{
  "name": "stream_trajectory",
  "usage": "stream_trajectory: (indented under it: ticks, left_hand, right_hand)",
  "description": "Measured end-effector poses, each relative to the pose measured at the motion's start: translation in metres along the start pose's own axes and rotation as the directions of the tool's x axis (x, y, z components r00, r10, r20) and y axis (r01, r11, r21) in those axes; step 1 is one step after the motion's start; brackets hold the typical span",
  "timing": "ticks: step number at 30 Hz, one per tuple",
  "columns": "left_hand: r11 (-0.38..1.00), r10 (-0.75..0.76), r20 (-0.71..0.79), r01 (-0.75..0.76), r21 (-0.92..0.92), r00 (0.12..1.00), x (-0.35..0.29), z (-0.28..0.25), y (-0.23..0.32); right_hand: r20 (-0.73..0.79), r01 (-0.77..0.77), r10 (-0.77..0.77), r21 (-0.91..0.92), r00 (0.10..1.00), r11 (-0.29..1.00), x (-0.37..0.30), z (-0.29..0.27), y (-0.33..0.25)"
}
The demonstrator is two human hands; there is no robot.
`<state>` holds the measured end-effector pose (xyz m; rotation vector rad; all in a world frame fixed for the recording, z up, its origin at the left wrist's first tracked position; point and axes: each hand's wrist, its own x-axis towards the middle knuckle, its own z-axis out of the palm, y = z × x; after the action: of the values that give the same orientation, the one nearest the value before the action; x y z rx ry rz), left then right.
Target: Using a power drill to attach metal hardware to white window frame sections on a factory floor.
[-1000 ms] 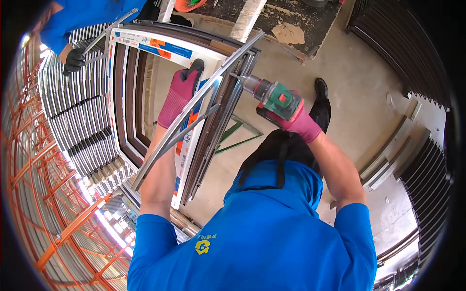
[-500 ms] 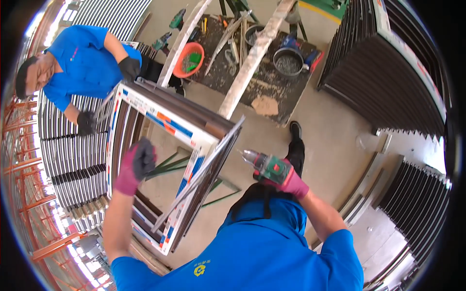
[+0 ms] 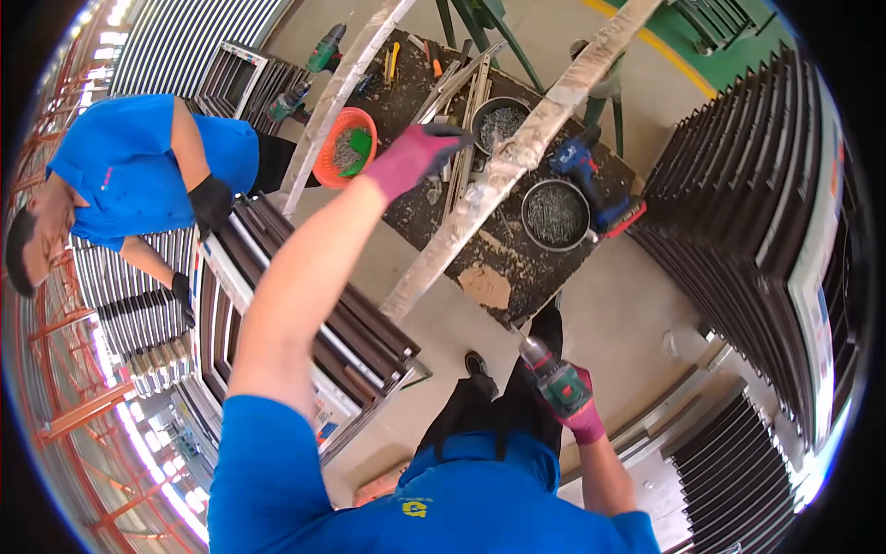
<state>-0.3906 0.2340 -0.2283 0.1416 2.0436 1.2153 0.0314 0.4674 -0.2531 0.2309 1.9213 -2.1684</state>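
Note:
My left hand (image 3: 420, 159), in a pink glove with dark fingers, reaches out over the worktable (image 3: 434, 217). Its fingers are stretched toward a round metal pan of screws (image 3: 501, 125), and nothing shows in them. By my right hip, my right hand (image 3: 583, 420) grips a green and black cordless drill (image 3: 560, 383), its bit pointing forward and a little left. A stack of dark window frames (image 3: 346, 319) lies beneath my left forearm, partly hidden by it. An orange basket (image 3: 321, 166) with screws and a green scoop stands left of my left hand.
At the left a co-worker in blue (image 3: 157, 166) touches the frames with dark gloves. A long pale beam (image 3: 461, 217) crosses above the table. A second pan of screws (image 3: 556, 214) sits beside a blue drill (image 3: 583, 171). Dark frames are stacked at the right (image 3: 738, 194).
My left hand has moved from above the frames, forward and right to the table, its fingers straightening. The drill has swung down and right. My view has shifted nearer the table.

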Motion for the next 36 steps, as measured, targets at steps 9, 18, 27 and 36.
stream_trajectory:
  ticks: [9,18,27,36]
  left_hand:
    - [0.106,-0.114,0.097,-0.085,0.991,0.989,0.199,0.071,-0.038]
    - [0.341,-0.093,-0.001,0.033,0.939,0.996,0.2,0.079,-0.053]
    - [0.882,-0.122,-0.352,0.265,0.391,0.928,0.147,0.042,-0.028]
    - [0.613,-0.153,-0.005,0.091,-0.785,0.988,0.005,0.07,0.061]
  right_hand:
    - [-0.049,-0.285,0.286,0.023,0.957,0.958,0.001,-0.045,0.024]
    - [-0.054,-0.252,0.249,-0.063,0.967,0.966,0.016,-0.055,0.012]
    - [-0.082,-0.103,0.085,-0.246,0.993,0.964,0.012,-0.054,-0.016]
    - [-0.007,0.248,-0.367,-0.724,0.93,0.644,-0.002,-0.062,-0.044]
